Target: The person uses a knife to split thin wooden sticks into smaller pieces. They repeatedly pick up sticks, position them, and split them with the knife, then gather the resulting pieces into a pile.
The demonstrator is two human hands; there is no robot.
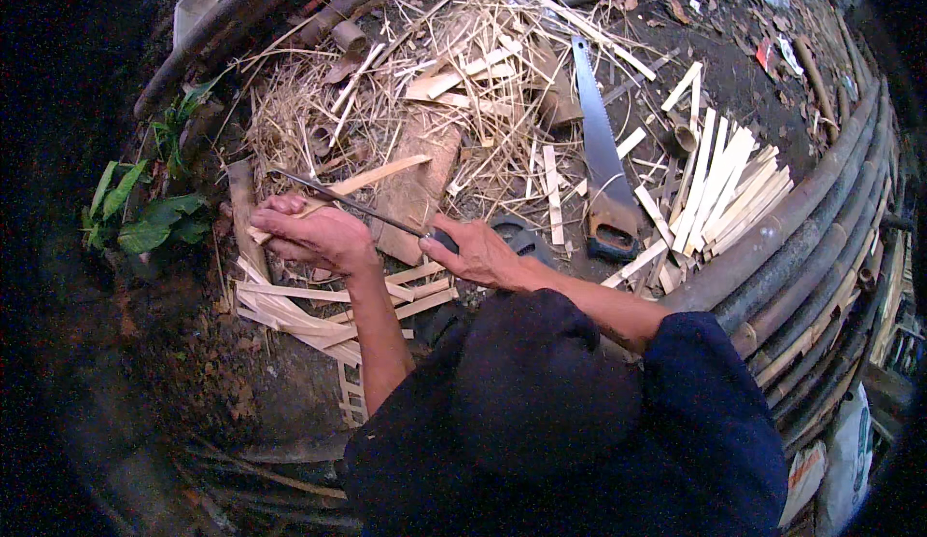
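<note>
My left hand (pixel 323 234) is closed around a pale split bamboo strip (pixel 384 172), whose free end points up and to the right. In my right hand (pixel 483 253) is a knife by its dark handle (pixel 442 240). The long thin knife blade (pixel 372 211) reaches left across the strip, its tip near the fingers of my left hand. Whether the edge bites into the strip, I cannot tell. Beneath the hands lies a reddish-brown board (pixel 418 165). Below my left wrist is a loose pile of cut strips (pixel 319 315).
A handsaw (pixel 601 141) lies right of the board, beside a stack of pale strips (pixel 729 184). Shavings (pixel 290 102) cover the ground ahead. Long bamboo poles (pixel 821 218) curve along the right side. Green leaves (pixel 159 223) grow at the left.
</note>
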